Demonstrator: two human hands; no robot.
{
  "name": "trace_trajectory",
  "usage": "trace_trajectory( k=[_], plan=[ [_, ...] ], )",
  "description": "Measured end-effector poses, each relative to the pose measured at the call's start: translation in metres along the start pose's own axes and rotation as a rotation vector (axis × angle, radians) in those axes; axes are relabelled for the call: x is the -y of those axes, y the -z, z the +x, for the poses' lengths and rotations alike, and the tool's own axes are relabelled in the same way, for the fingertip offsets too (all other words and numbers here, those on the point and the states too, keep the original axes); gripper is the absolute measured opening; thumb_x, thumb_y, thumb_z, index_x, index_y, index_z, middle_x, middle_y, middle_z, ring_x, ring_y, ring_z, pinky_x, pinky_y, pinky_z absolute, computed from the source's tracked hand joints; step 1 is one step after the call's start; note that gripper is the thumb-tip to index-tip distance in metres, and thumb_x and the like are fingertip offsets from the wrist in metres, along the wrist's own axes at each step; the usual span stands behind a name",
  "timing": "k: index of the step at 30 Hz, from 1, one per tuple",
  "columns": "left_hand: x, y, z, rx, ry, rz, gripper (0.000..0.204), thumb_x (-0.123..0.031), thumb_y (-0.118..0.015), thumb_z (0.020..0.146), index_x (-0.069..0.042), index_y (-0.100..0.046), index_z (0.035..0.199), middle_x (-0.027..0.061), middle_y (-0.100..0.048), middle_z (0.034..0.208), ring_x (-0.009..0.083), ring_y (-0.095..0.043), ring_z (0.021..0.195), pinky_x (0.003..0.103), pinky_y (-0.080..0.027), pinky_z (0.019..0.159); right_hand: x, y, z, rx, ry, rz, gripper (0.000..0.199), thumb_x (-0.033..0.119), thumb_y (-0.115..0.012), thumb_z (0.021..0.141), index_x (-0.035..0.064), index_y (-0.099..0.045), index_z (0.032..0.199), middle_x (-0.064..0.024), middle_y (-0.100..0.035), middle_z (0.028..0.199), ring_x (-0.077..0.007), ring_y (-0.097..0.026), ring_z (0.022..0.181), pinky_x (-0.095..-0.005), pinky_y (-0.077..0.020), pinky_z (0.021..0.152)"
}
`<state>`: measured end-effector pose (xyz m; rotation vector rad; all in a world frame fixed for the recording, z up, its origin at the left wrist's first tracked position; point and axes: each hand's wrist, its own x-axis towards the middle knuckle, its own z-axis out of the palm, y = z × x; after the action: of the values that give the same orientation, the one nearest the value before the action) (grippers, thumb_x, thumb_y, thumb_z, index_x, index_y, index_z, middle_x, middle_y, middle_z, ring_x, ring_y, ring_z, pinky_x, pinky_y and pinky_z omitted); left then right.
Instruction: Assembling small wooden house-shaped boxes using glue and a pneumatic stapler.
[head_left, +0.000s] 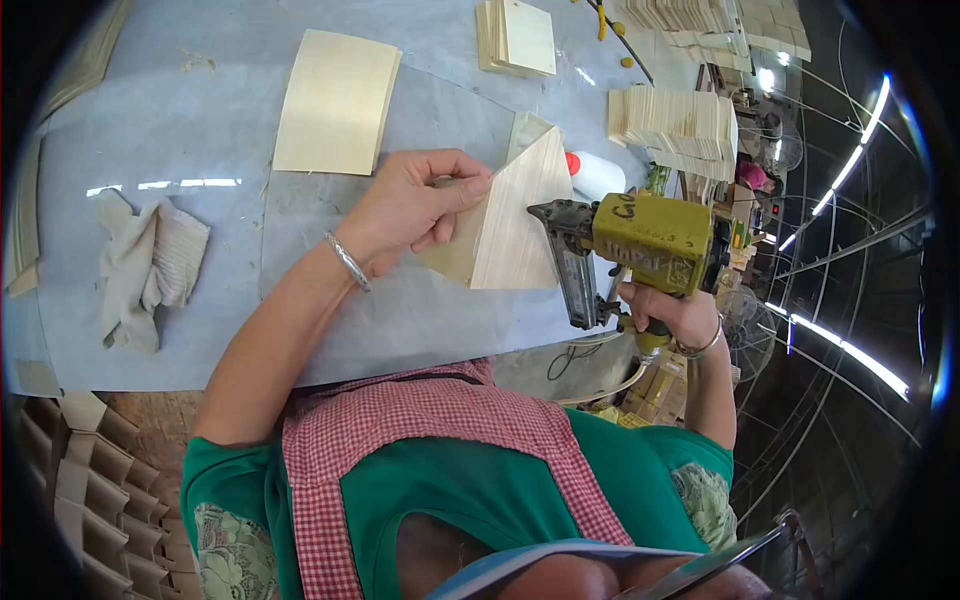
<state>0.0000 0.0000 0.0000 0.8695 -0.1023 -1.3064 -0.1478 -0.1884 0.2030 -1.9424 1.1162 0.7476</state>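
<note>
My right hand (678, 316) is wrapped round the handle of a yellow-green nail gun (655, 240). Its dark nose points left, close to the right side of a pale wooden panel (527, 225); I cannot tell whether they touch. The thumb and fingers of my left hand (415, 205) pinch this panel along its upper left edge. Another thin wooden piece (455, 252) meets it at an angle under the fingers, partly hidden by them. Just beyond the panel lies a white bottle (600, 177) with a red cap.
A flat wooden board (335, 105) lies on the grey table (330, 235), with a small stack of boards (517, 38) behind. Long rows of thin boards (675, 120) stand at the far right. Knitted gloves (150, 265) lie at left. Below the table's right edge runs an air hose (630, 380).
</note>
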Motion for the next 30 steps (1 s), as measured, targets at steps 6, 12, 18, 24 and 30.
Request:
trace_trajectory(
  k=[6, 12, 18, 24, 30],
  plan=[
    [0.002, -0.001, 0.002, 0.007, -0.007, -0.034, 0.019, -0.018, -0.065, 0.089, -0.003, -0.066, 0.101, -0.0031, -0.055, 0.06, 0.0015, -0.043, 0.042, 0.018, -0.026, 0.033, 0.001, -0.003, -0.003, -0.043, 0.092, -0.009, 0.012, 0.005, -0.068, 0.081, -0.0037, -0.065, 0.089, -0.0033, -0.061, 0.069, -0.0116, -0.057, 0.055, -0.0274, -0.0467, 0.052],
    [0.002, -0.001, 0.003, 0.002, -0.02, -0.033, 0.019, -0.017, -0.065, 0.089, -0.002, -0.067, 0.1, -0.0014, -0.058, 0.064, 0.0022, -0.046, 0.043, 0.018, -0.028, 0.033, -0.01, -0.001, 0.0, -0.027, 0.255, -0.114, 0.013, 0.006, -0.069, 0.08, -0.0024, -0.065, 0.088, -0.0032, -0.062, 0.07, -0.0112, -0.057, 0.054, -0.0263, -0.046, 0.05],
    [0.007, 0.0, 0.005, -0.004, -0.027, -0.016, 0.02, -0.018, -0.065, 0.089, -0.002, -0.066, 0.101, -0.0019, -0.058, 0.065, 0.0029, -0.047, 0.044, 0.018, -0.031, 0.034, -0.006, -0.005, 0.0, -0.052, 0.191, -0.039, 0.016, 0.007, -0.071, 0.079, -0.002, -0.064, 0.09, -0.0034, -0.062, 0.072, -0.0112, -0.057, 0.053, -0.0265, -0.0453, 0.049],
    [0.005, -0.001, 0.005, 0.02, -0.05, 0.004, 0.021, -0.021, -0.065, 0.09, -0.003, -0.066, 0.1, -0.0023, -0.059, 0.069, 0.0024, -0.049, 0.046, 0.017, -0.032, 0.034, -0.002, -0.009, -0.001, -0.074, 0.112, 0.076, 0.017, 0.005, -0.07, 0.079, -0.0017, -0.062, 0.092, -0.0031, -0.059, 0.069, -0.0116, -0.055, 0.053, -0.0274, -0.0445, 0.049],
    [0.005, -0.006, 0.0, 0.008, -0.045, -0.035, 0.022, -0.019, -0.066, 0.088, 0.0, -0.067, 0.099, 0.0021, -0.061, 0.078, 0.0037, -0.05, 0.048, 0.019, -0.035, 0.037, 0.0, -0.01, -0.002, -0.087, 0.097, 0.045, 0.015, 0.005, -0.07, 0.079, -0.0016, -0.061, 0.09, -0.0033, -0.059, 0.068, -0.0116, -0.055, 0.053, -0.0273, -0.0443, 0.048]
  ],
)
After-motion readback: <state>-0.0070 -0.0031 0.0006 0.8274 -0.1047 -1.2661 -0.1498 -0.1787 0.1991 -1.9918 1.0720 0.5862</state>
